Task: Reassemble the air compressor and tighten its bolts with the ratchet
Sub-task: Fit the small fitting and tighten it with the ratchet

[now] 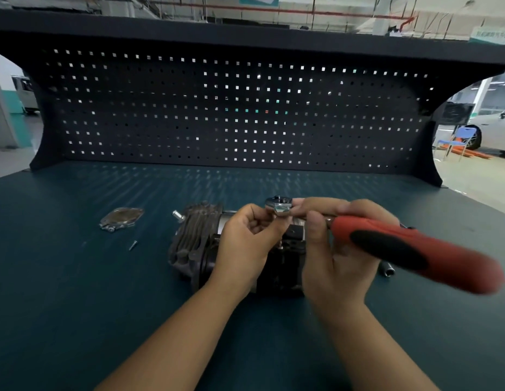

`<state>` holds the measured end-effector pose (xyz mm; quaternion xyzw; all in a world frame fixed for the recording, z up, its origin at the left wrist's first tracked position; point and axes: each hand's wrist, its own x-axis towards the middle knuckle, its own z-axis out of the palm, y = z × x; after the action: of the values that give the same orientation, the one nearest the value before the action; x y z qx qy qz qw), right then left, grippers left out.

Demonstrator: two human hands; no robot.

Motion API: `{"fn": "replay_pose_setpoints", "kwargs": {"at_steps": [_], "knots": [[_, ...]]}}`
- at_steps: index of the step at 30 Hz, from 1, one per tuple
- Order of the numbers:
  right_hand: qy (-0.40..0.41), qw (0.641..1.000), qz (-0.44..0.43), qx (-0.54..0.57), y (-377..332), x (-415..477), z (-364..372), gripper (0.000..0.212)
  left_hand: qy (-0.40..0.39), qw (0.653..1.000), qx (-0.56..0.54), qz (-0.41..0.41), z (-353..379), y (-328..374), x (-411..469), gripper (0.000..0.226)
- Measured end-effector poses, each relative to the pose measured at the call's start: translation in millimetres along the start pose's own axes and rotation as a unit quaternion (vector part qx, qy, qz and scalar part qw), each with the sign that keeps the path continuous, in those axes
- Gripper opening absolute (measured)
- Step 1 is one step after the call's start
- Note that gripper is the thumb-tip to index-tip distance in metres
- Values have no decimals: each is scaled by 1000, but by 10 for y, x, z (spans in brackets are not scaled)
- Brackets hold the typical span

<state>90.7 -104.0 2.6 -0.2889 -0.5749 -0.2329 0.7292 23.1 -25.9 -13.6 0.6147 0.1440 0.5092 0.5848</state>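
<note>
Right hand [334, 244] grips ratchet [386, 244] above compressor [194, 241]. Left hand [245, 241] pinches at ratchet head, possibly a socket; blurred. Loose bolt [132, 245] on bench [76, 277].

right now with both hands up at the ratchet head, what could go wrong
The metal piece the left hand pinches at the head of the ratchet could slip and drop onto the compressor below. Its long handle in the right hand hangs near a loose socket and might knock it away.
</note>
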Motion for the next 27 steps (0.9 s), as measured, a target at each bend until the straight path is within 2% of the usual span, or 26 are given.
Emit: {"fn": "replay_pose_setpoints", "kwargs": {"at_steps": [2,4,5,6,7,8,9,10,11,14,15,17,18,20,23,25,27], "knots": [[61,995,79,17,20,24,-32,31,-1,1000,-5,-11,-6,1,9,15],[142,960,234,57,57,86,-81,15,-3,1000,2,-17,-16,-9,8,12],[179,921,330,105,96,135,-122,10,-6,1000,4,-19,-20,-14,4,11],[210,864,423,176,142,179,-164,8,-11,1000,5,-21,-21,-15,1,10],[237,800,495,243,186,215,-211,10,-15,1000,8,-22,-20,-12,-1,10],[252,755,535,283,210,233,-239,13,-19,1000,13,-22,-17,-8,-3,10],[251,743,546,295,210,240,-246,15,-19,999,17,-21,-16,-4,-2,9],[239,759,535,284,196,235,-229,16,-17,999,20,-19,-16,-5,1,10],[224,794,501,260,173,219,-202,15,-12,999,25,-16,-19,-13,2,12],[154,923,326,136,67,138,-110,9,3,999,43,0,-19,-27,4,19],[132,953,258,87,34,113,-80,12,2,999,38,0,-9,-21,9,19],[86,988,125,0,-21,45,-11,30,-11,1000,11,-8,1,1,12,21],[58,995,73,-27,-51,21,27,33,-16,1000,-3,-10,-4,12,15,22],[1,999,6,-39,-71,-26,81,18,-20,1000,-20,-10,-19,15,16,20],[-24,999,-30,-25,-25,-22,49,14,-19,1000,-5,-14,-41,4,24,23],[24,999,44,2,-1,21,-14,26,-15,1000,1,-17,-32,9,20,20],[101,979,177,10,55,61,-72,18,-10,1000,6,-24,-31,8,17,15]]}}
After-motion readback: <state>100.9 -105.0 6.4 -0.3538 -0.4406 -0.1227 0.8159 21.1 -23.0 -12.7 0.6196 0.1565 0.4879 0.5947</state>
